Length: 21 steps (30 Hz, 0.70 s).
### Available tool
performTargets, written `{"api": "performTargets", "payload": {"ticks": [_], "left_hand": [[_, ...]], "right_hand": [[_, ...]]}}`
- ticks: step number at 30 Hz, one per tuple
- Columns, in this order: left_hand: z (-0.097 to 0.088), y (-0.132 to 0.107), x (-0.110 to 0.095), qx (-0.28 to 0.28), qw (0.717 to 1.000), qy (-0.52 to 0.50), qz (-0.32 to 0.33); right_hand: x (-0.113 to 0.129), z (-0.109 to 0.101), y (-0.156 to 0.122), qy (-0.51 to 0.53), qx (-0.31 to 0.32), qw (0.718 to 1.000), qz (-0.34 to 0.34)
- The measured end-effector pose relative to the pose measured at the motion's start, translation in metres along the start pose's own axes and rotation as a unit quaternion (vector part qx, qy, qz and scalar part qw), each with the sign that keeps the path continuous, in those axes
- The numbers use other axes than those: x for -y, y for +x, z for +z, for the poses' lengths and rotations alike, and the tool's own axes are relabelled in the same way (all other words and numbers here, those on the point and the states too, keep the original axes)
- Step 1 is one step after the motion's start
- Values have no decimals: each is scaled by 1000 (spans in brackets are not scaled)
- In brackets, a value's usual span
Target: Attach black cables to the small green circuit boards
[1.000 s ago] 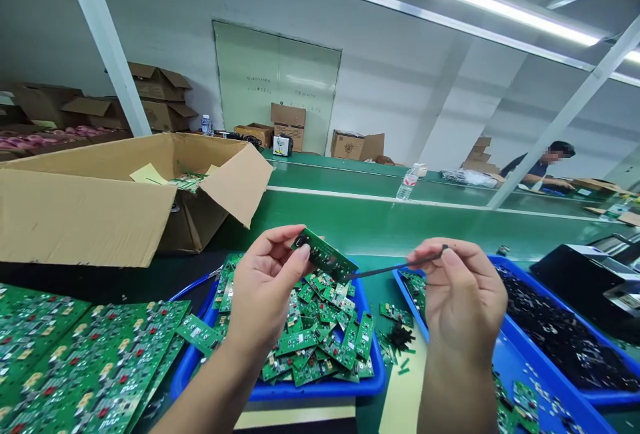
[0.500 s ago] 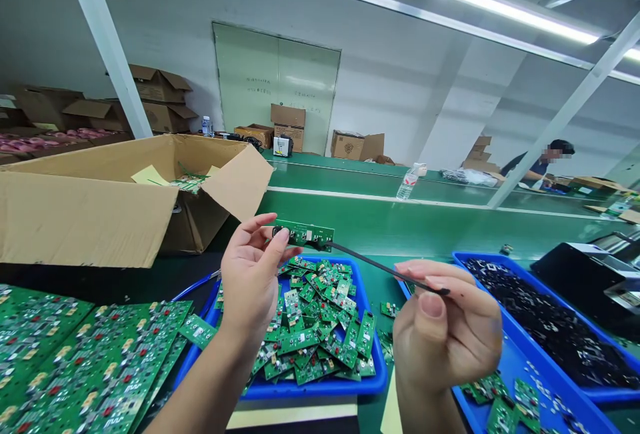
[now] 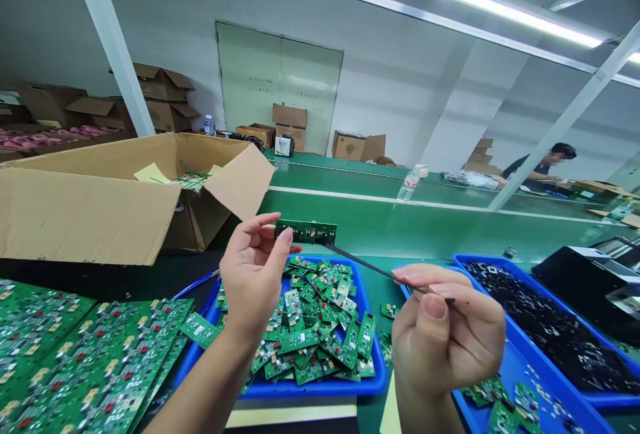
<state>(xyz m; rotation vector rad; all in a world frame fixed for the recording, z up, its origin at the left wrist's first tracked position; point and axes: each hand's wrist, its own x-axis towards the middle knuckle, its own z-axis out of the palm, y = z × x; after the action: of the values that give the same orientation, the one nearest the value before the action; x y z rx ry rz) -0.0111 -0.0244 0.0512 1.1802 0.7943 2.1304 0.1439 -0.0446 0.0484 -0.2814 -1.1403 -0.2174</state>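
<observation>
As I judge it remotely, the circuit board [image 3: 323, 230] looks light, stiff and fragile, best taken by its edges. Over or just behind the blue tray [image 3: 320, 391], my left hand [image 3: 253, 267] pinches the board's left end; my right hand [image 3: 447, 334] grips a thin, flexible-looking black strip [image 3: 367, 264] meeting it.
</observation>
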Motion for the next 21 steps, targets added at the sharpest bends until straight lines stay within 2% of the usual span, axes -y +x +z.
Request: {"api": "performTargets", "payload": {"ticks": [3, 5, 8, 9, 12, 15, 17, 19, 21], "left_hand": [[0, 2, 4, -21, 999, -21, -29], [-1, 4, 6, -39, 998, -26, -44], [-2, 5, 6, -43, 999, 9, -11], [-3, 5, 5, -35, 999, 32, 9], [-6, 3, 5, 6, 993, 105, 47], [-9, 4, 8, 26, 983, 166, 77], [-12, 8, 10, 17, 982, 175, 72], [-13, 12, 9, 15, 988, 152, 36], [-13, 14, 8, 37, 991, 125, -4]], "right_hand": [[10, -1, -1, 13, 28, 999, -33], [19, -1, -5, 15, 85, 996, -21], [27, 0, -11, 23, 179, 984, 6], [27, 1, -12, 26, 185, 982, 12], [21, 3, -11, 25, 98, 995, 18], [17, 2, -4, 27, 5, 998, 54], [16, -4, 4, 25, -18, 996, 80], [14, -12, 12, 9, -36, 994, 106], [7, -21, 18, -11, -22, 987, 159]]}}
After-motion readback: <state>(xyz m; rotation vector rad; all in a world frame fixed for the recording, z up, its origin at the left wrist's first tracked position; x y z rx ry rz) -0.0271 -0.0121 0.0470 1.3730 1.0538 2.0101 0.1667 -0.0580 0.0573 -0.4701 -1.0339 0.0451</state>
